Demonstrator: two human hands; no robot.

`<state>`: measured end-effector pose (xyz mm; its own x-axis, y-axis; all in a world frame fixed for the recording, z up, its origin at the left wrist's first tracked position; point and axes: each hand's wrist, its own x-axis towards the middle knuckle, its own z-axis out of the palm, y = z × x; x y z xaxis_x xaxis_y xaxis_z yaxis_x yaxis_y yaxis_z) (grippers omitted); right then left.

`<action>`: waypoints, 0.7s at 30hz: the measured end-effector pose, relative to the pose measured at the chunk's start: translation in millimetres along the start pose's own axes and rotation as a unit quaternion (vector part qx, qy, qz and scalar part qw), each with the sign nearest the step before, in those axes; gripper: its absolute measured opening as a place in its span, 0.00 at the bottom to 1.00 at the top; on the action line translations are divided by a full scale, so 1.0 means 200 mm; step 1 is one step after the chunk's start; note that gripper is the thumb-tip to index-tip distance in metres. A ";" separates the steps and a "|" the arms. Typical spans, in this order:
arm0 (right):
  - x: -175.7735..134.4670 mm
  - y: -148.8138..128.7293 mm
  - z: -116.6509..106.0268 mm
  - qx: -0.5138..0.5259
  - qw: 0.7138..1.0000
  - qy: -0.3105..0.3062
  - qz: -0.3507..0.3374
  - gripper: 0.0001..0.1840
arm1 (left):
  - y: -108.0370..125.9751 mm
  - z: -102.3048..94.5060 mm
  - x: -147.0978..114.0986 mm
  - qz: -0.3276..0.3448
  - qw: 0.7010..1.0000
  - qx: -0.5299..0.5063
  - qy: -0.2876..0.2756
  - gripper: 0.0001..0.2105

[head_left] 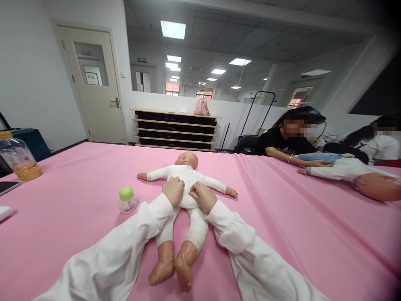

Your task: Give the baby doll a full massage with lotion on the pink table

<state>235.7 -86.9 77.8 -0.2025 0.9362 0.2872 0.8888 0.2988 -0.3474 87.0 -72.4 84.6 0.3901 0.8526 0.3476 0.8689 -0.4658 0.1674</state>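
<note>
A baby doll (184,170) in a white cloth body lies on its back, head away from me, arms spread out to the sides. Resting on the left of its belly is my left hand (173,191), its fingers curled down and their tips hidden. My right hand (203,196) touches the belly's other side, thumb and fingers bent close together. Whether either hand pinches the white cloth cannot be seen. Left of the doll stands a small jar (128,201) with a green lid, closest to my left forearm.
Pink cloth (266,234) covers the table, with creases to the right. A bottle of amber liquid (26,167), a phone (8,187) and a white object (5,212) sit at the left edge. Across the right side, a person (275,142) handles another doll (344,172).
</note>
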 end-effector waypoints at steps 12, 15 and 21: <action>0.10 0.01 -0.05 0.035 0.993 -0.108 -0.040 0.05 | -0.11 0.08 -0.19 0.027 0.972 -0.208 0.108 0.07; 0.22 -0.02 -0.07 0.035 0.991 -0.123 -0.029 0.09 | -0.12 0.13 -0.21 -0.019 0.946 -0.288 0.151 0.06; 0.56 -0.13 -0.04 0.022 0.993 0.033 0.113 0.29 | -0.10 0.15 -0.20 -0.058 0.922 -0.343 0.168 0.06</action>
<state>193.2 8.5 125.8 0.0290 0.9668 0.2537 0.8893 0.0909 -0.4481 62.9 -90.7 39.8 0.0901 0.8389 0.5368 0.4567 -0.5138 0.7262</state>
